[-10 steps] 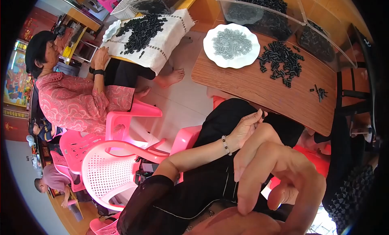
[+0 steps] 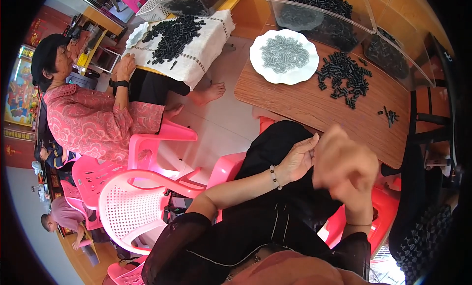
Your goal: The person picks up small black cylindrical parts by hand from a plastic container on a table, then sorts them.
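Observation:
My left hand (image 2: 296,163), with a beaded bracelet at its wrist, is held over my black-clothed lap. Its thumb and fingers are pinched together; a small black plastic piece showed between them a moment ago, and the fingertips are now partly covered. Right against them is my right hand (image 2: 346,162), curled but smeared by motion, so its fingers and anything in them cannot be made out. Beyond both hands, the brown wooden table (image 2: 295,100) bears a white scalloped plate (image 2: 260,71) of small clear pieces (image 2: 285,54) and a loose pile of black plastic pieces (image 2: 344,78).
Clear bins (image 2: 373,32) of black pieces stand along the table's back. A few thin black bits (image 2: 390,117) lie near its right end. To the left, a person (image 2: 91,108) sits at a cloth-covered table (image 2: 206,49) with another black pile. Pink plastic chairs (image 2: 130,204) stand at my left.
My right hand has moved from close in front of me, up and away, to meet the left fingertips. The left hand has barely moved, and its black piece is now hidden.

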The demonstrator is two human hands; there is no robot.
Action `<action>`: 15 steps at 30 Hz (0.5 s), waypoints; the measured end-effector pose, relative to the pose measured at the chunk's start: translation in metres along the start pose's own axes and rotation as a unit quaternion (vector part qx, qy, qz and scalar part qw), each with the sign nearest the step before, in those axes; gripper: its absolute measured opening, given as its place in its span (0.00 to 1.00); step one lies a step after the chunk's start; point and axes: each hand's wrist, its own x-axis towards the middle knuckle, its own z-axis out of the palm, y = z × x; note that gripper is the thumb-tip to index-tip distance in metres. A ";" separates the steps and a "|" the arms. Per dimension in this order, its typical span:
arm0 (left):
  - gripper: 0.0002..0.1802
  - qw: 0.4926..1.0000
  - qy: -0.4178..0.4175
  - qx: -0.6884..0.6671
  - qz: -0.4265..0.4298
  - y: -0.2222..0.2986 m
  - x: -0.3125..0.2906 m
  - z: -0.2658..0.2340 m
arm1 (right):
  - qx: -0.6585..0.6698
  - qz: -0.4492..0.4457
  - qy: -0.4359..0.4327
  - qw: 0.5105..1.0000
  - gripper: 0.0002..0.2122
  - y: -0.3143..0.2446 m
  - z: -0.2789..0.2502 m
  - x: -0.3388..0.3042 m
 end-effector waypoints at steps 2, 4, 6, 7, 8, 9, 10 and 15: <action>0.12 0.954 0.002 -0.283 -0.100 -0.003 -0.001 -0.002 | -0.267 0.021 0.005 0.964 0.11 0.019 -0.019 -0.011; 0.09 0.946 0.063 -0.291 -0.126 0.014 -0.002 0.018 | -0.388 0.080 0.031 0.918 0.16 0.035 -0.028 -0.028; 0.08 0.943 0.047 -0.302 -0.131 0.013 -0.004 0.017 | -0.449 0.076 0.029 0.890 0.20 0.045 -0.034 -0.040; 0.08 0.946 0.053 -0.293 -0.128 0.013 -0.006 0.017 | -0.465 0.099 0.024 0.880 0.21 0.046 -0.036 -0.045; 0.08 0.948 0.055 -0.284 -0.132 0.014 -0.006 0.020 | -0.482 0.127 0.024 0.867 0.22 0.046 -0.039 -0.054; 0.08 0.951 0.025 -0.280 -0.126 0.011 -0.007 0.015 | -0.487 0.131 0.006 0.864 0.19 0.051 -0.044 -0.060; 0.08 0.957 0.020 -0.267 -0.113 0.009 -0.009 0.012 | -0.467 0.140 -0.005 0.873 0.18 0.054 -0.046 -0.064; 0.10 0.966 0.051 -0.235 -0.096 0.017 -0.011 0.011 | -0.441 0.127 0.005 0.888 0.17 0.069 -0.045 -0.070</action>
